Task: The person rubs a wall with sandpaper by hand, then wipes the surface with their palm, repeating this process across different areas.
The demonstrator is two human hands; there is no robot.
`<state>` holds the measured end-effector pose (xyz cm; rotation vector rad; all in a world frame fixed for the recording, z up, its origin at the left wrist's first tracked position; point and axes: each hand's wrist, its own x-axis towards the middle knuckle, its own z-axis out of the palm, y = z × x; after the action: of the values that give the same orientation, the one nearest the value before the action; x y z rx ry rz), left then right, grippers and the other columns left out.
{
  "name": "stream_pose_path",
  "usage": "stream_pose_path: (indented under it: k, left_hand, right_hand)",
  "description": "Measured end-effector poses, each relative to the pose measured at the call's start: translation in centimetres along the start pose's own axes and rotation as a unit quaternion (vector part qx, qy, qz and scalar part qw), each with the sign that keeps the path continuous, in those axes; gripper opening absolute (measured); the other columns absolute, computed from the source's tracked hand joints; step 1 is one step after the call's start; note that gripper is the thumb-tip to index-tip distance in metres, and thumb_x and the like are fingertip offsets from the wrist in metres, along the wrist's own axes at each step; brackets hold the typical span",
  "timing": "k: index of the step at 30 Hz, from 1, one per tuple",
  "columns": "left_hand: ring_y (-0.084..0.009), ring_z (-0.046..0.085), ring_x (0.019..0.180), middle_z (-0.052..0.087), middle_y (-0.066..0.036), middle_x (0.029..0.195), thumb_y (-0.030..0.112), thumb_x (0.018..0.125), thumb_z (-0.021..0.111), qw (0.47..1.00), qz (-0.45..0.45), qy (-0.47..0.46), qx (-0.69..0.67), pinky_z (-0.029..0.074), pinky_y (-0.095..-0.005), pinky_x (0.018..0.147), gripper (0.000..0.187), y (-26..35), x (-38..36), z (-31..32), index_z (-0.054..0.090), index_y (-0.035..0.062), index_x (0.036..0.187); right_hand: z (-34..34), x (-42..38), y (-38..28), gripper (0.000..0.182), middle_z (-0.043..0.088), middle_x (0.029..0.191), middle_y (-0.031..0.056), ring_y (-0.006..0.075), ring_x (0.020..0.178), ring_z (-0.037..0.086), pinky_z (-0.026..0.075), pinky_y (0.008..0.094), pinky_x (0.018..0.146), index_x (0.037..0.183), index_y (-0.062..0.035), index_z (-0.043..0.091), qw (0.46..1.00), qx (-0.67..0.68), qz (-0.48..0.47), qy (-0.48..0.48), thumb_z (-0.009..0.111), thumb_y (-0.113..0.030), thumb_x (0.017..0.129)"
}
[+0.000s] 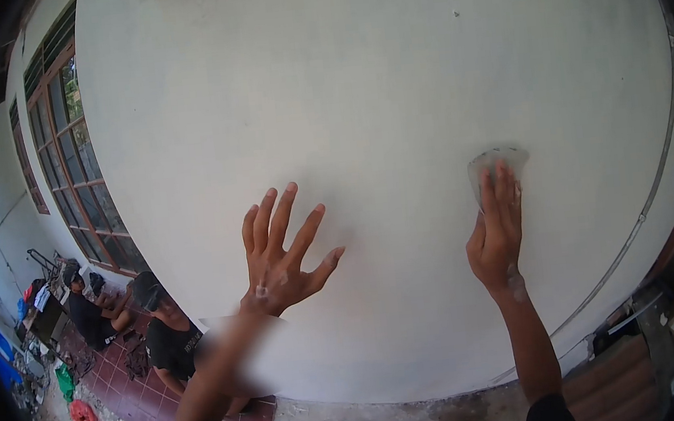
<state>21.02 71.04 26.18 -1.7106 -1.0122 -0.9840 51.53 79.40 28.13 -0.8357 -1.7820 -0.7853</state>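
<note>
My left hand (pixel 281 256) is raised in front of the white wall (pixel 376 109), fingers spread and nothing in it. Whitish dust marks the back of that hand and its wrist. Farther right, my right hand (pixel 498 235) presses a pale grey sheet of sandpaper (pixel 513 159) flat against the wall. Its fingers lie close together over the sheet, whose edge carries small dark printed marks. Part of the sandpaper is hidden under the fingers.
A cable or thin pipe (pixel 642 218) runs down the wall's right side. On the left, a barred window (pixel 75 146) stands above red floor tiles (pixel 131 389), where two people (pixel 173 344) sit. A red bag (pixel 82 413) and clutter lie beyond.
</note>
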Motion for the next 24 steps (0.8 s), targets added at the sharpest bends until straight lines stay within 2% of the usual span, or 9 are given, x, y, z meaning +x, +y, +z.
stream_pose_path:
  k: [3, 4, 6, 8, 10, 12, 16, 22, 24]
  left_hand:
    - [-0.0447, 0.021, 0.143, 0.030, -0.027, 0.151, 0.043, 0.085, 0.066, 0.997, -0.054, -0.030, 0.054, 0.009, -0.0596, 0.114, 0.069, -3.2, -1.0, 2.2, 0.045, 0.0071, 0.141]
    - [-0.0447, 0.021, 0.143, 0.030, -0.027, 0.151, 0.043, 0.085, 0.066, 0.997, -0.042, -0.030, 0.057, 0.009, -0.0596, 0.114, 0.069, -4.3, -1.8, 2.9, 0.045, 0.0071, 0.141]
    - [-0.0443, 0.017, 0.145, 0.027, -0.028, 0.152, 0.052, 0.087, 0.058, 0.993, 0.003, -0.026, 0.114, 0.007, -0.0599, 0.115, 0.071, -5.7, -3.1, 4.3, 0.046, 0.0059, 0.140]
    - [-0.0438, 0.015, 0.146, 0.025, -0.029, 0.153, 0.058, 0.088, 0.051, 0.992, 0.022, -0.009, 0.121, 0.006, -0.0597, 0.115, 0.074, -6.4, -3.5, 4.9, 0.045, 0.0052, 0.140]
    - [-0.0388, 0.019, 0.146, 0.032, -0.023, 0.152, 0.065, 0.088, 0.048, 0.997, -0.016, -0.015, 0.069, 0.005, -0.0553, 0.117, 0.072, -6.2, -3.9, 4.6, 0.050, 0.0154, 0.140]
    - [-0.0390, 0.019, 0.146, 0.033, -0.024, 0.152, 0.069, 0.086, 0.046, 0.996, 0.002, -0.009, 0.089, 0.007, -0.0557, 0.117, 0.076, -5.6, -4.9, 4.5, 0.052, 0.0148, 0.139]
    - [-0.0427, 0.017, 0.145, 0.029, -0.027, 0.152, 0.069, 0.085, 0.046, 0.995, 0.011, -0.023, 0.100, 0.007, -0.0577, 0.116, 0.080, -6.0, -4.6, 4.7, 0.050, 0.0094, 0.138]
    - [-0.0461, 0.014, 0.145, 0.024, -0.031, 0.153, 0.068, 0.085, 0.047, 0.993, 0.014, -0.038, 0.114, 0.006, -0.0589, 0.115, 0.083, -6.5, -4.0, 4.7, 0.048, 0.0040, 0.138]
    - [-0.0402, 0.018, 0.146, 0.030, -0.025, 0.153, 0.069, 0.084, 0.048, 0.994, -0.007, -0.029, 0.104, 0.007, -0.0550, 0.117, 0.078, -6.3, -4.1, 4.7, 0.051, 0.0145, 0.140]
  right_hand:
    - [3.4, -1.0, -1.8, 0.045, 0.045, 0.144, 0.0234, 0.0406, 0.138, 0.036, 0.032, 0.0558, 0.110, 0.137, 0.0057, 0.046, 1.000, -0.018, -0.011, 0.013, 0.043, 0.001, 0.093]
    - [4.4, -2.3, -2.2, 0.045, 0.045, 0.144, 0.0234, 0.0406, 0.138, 0.036, 0.032, 0.0558, 0.110, 0.137, 0.0057, 0.046, 1.000, -0.018, -0.003, 0.021, 0.043, 0.001, 0.093]
    - [5.6, -4.8, -2.5, 0.041, 0.052, 0.138, 0.0208, 0.0368, 0.135, 0.042, 0.031, 0.0568, 0.109, 0.131, 0.0041, 0.054, 0.974, 0.019, -0.223, -0.040, 0.047, -0.001, 0.091]
    - [5.2, -3.7, -1.5, 0.039, 0.055, 0.136, 0.0181, 0.0343, 0.133, 0.045, 0.032, 0.0572, 0.108, 0.128, 0.0014, 0.058, 0.977, -0.002, -0.211, -0.037, 0.049, -0.003, 0.091]
    - [4.0, -2.6, -1.7, 0.036, 0.058, 0.133, 0.0155, 0.0317, 0.132, 0.047, 0.032, 0.0577, 0.107, 0.124, -0.0013, 0.062, 0.981, -0.016, -0.188, -0.045, 0.051, -0.005, 0.090]
    - [3.5, -0.8, -2.3, 0.035, 0.059, 0.133, 0.0113, 0.0281, 0.128, 0.051, 0.034, 0.0576, 0.106, 0.121, -0.0068, 0.065, 0.995, -0.035, -0.094, -0.014, 0.053, -0.007, 0.089]
    - [5.8, -2.8, -4.0, 0.037, 0.058, 0.135, 0.0093, 0.0261, 0.127, 0.053, 0.038, 0.0549, 0.103, 0.126, -0.0057, 0.062, 0.945, 0.065, -0.310, -0.088, 0.052, -0.007, 0.090]
    - [2.4, 2.0, -2.1, 0.036, 0.056, 0.137, 0.0110, 0.0261, 0.129, 0.051, 0.040, 0.0528, 0.103, 0.125, -0.0060, 0.063, 0.990, -0.064, -0.126, -0.019, 0.054, -0.009, 0.090]
    - [4.3, -1.0, -3.0, 0.034, 0.057, 0.136, 0.0102, 0.0244, 0.129, 0.052, 0.040, 0.0507, 0.103, 0.124, -0.0065, 0.064, 0.970, -0.030, -0.237, -0.045, 0.054, -0.009, 0.091]
